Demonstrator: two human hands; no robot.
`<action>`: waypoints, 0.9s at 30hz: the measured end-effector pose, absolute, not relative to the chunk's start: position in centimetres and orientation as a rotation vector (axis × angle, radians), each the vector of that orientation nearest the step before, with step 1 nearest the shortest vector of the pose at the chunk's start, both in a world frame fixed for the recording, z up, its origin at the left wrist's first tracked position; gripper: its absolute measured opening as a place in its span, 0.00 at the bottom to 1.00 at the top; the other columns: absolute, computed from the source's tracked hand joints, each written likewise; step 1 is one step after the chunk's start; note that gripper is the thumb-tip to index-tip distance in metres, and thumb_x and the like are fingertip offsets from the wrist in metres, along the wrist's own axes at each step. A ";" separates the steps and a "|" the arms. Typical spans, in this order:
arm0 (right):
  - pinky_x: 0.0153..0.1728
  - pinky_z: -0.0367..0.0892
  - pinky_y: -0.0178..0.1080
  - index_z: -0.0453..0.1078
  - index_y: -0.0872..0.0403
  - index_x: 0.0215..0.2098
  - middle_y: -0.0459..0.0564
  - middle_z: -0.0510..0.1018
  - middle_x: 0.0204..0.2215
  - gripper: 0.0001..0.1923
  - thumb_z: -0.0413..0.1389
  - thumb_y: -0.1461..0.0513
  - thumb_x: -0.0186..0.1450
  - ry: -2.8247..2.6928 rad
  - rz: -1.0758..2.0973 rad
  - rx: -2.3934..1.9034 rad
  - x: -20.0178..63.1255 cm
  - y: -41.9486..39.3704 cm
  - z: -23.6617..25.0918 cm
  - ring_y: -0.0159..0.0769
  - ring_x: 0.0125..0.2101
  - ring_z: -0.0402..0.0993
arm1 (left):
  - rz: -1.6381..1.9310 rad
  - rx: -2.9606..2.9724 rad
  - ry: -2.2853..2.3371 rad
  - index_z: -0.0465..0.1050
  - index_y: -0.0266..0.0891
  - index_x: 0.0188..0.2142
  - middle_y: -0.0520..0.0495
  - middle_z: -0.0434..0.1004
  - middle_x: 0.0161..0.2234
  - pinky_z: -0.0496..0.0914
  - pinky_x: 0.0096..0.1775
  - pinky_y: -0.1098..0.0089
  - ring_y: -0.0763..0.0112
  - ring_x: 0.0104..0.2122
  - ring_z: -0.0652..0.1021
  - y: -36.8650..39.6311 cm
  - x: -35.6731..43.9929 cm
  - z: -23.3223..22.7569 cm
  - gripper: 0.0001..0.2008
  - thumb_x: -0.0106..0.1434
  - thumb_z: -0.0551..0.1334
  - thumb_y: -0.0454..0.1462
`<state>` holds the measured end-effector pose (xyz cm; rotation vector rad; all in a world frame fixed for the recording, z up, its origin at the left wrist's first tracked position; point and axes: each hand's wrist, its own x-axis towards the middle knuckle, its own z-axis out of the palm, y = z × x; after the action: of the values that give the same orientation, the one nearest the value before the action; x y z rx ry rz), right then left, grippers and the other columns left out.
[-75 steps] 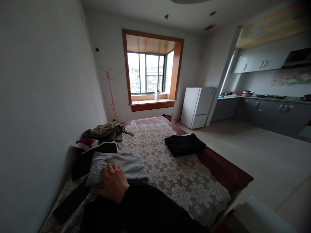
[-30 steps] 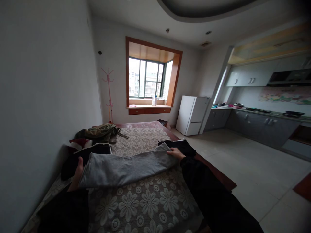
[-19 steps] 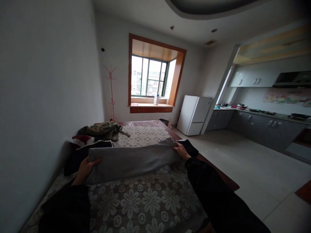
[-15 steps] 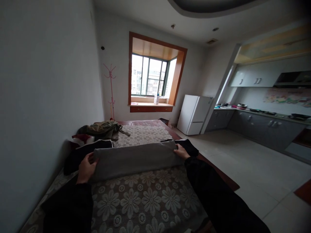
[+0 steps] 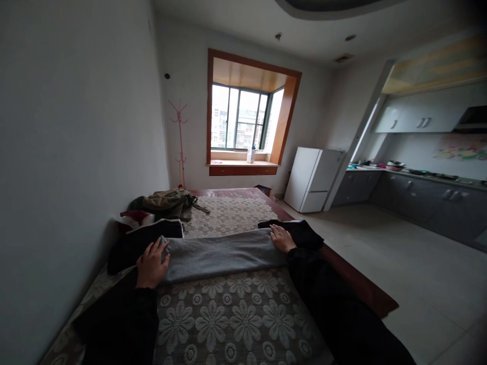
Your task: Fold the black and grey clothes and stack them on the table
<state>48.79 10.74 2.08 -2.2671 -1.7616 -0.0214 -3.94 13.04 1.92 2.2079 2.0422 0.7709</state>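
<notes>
Grey garment (image 5: 222, 255) lies folded into a long, narrow band across the lace floral cloth (image 5: 232, 319) that covers the bed (image 5: 365, 289); it runs crosswise in front of the person, from the wall side to the room side. Left hand (image 5: 151, 263) rests palm-down on the garment's wall-side end, fingers (image 5: 157, 248) spread and pressed flat on the fabric, not closed round it; right hand (image 5: 282, 238) rests palm-down on the opposite end, fingers together and extended flat, likewise pressing and not gripping; both forearms are in dark sleeves. Just beyond the left hand, touching the garment's end, lies a black garment with white trim (image 5: 146, 241); just beyond the right hand lies a black folded garment (image 5: 304, 232), close to the bed's edge. Farther back, against the wall, sits a red-and-white item (image 5: 137, 218), then an olive bag (image 5: 165, 199). Behind the bed: a pink coat stand (image 5: 180, 142) in the corner, a wood-framed bay window (image 5: 247, 119) with a bottle (image 5: 251, 154) on its sill, and a white refrigerator (image 5: 314, 178); grey kitchen cabinets (image 5: 426, 200) run along the right wall.
</notes>
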 end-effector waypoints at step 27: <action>0.61 0.59 0.49 0.69 0.53 0.50 0.57 0.74 0.52 0.17 0.52 0.64 0.62 -1.561 -0.143 -1.956 50.7 11.0 0.3 0.49 0.55 0.67 | 0.999 2.191 1.885 0.72 0.41 0.61 0.38 0.68 0.68 0.47 0.70 0.38 0.50 0.72 0.60 13.4 -3.7 1.9 0.23 0.70 0.51 0.37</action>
<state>50.70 11.01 0.31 -1.9557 -1.5608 -0.1429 -3.67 13.43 1.89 2.1909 1.8849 0.9987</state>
